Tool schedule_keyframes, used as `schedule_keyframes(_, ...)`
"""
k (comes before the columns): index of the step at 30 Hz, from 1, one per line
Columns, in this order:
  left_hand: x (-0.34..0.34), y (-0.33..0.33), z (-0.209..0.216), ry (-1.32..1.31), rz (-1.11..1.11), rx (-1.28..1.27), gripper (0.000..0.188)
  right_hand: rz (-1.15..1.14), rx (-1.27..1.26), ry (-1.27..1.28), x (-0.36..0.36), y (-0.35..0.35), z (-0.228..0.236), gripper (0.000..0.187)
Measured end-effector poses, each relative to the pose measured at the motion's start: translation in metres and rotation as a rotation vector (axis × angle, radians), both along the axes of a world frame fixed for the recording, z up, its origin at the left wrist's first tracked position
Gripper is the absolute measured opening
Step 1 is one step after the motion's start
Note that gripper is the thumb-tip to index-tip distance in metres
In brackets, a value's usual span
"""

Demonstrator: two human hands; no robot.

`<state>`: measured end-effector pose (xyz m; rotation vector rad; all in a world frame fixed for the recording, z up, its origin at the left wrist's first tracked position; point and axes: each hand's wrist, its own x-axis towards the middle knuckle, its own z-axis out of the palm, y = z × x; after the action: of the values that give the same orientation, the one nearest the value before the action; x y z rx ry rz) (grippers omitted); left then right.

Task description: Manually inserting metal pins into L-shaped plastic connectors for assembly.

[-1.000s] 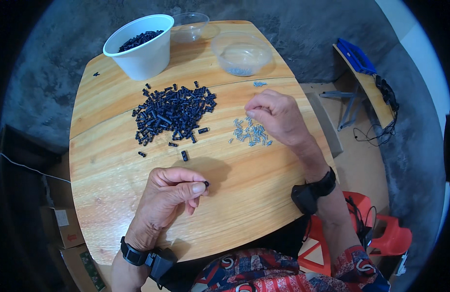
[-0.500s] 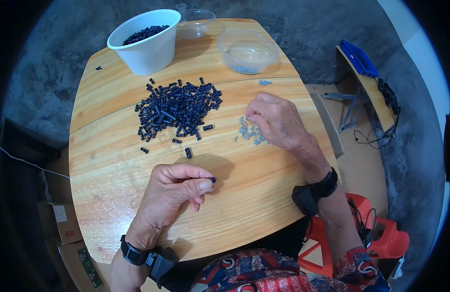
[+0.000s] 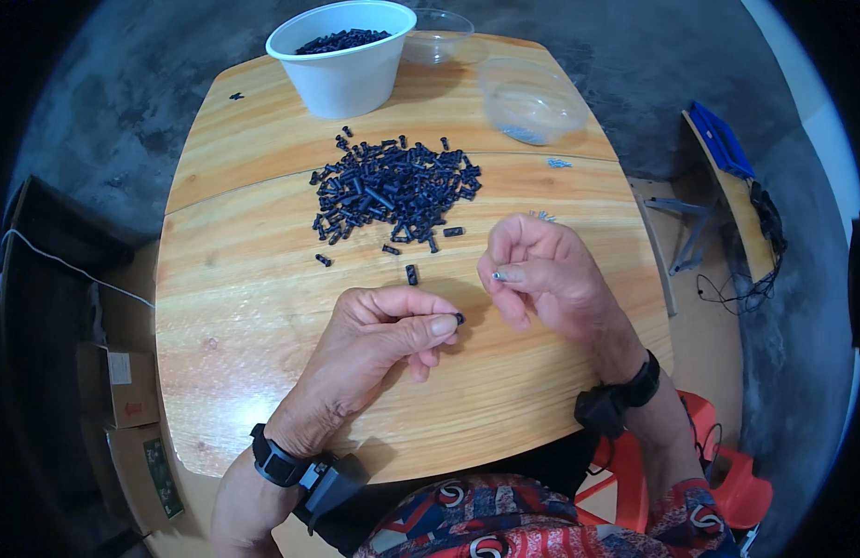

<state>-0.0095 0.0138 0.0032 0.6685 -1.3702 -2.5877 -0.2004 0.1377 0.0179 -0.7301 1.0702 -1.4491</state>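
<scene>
Between thumb and forefinger, my left hand (image 3: 388,330) pinches a small black plastic part (image 3: 460,318), of which only the end shows. My right hand (image 3: 546,279) is closed in a pinch on a small silver screw (image 3: 498,276), its end showing at the thumb tip. The two hands are close together but apart above the table's near half. Beyond them lies a heap of black plastic parts (image 3: 393,191), with one loose black part (image 3: 411,274) just past my left hand. Behind my right hand, mostly hidden by it, is a pile of silver screws (image 3: 541,217).
A white tub (image 3: 346,79) of black parts stands at the back of the wooden table (image 3: 253,307). Beside it are a clear bowl (image 3: 439,42) and another clear bowl (image 3: 532,102) with screws inside. Several screws (image 3: 559,163) lie near that bowl. A red stool (image 3: 737,484) stands right.
My right hand has come away from the screw pile toward my left hand, bringing a screw. The whole view has shifted, so the table things appear further right.
</scene>
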Motion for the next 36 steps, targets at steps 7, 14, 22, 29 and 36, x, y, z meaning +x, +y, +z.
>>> schedule_keyframes(7, 0.001, -0.002, 0.000, 0.003, -0.003, 0.002, 0.014, 0.050, -0.071, -0.113, 0.003, -0.002, -0.008, 0.021)
schedule_keyframes(14, 0.000, -0.001, -0.001, 0.007, 0.024, 0.035, 0.013, 0.042, 0.005, -0.146, 0.004, -0.001, -0.010, 0.020)
schedule_keyframes(22, 0.001, 0.001, -0.003, -0.001, 0.055, 0.093, 0.015, -0.015, 0.025, -0.061, 0.010, -0.001, -0.010, 0.018)
schedule_keyframes(29, 0.001, 0.009, -0.001, 0.068, 0.042, 0.285, 0.015, -0.071, -0.044, 0.138, 0.020, -0.002, -0.012, 0.015)
schedule_keyframes(36, 0.000, 0.011, -0.003, 0.069, 0.060, 0.312, 0.017, -0.144, -0.118, 0.385, 0.027, 0.001, -0.005, 0.009)
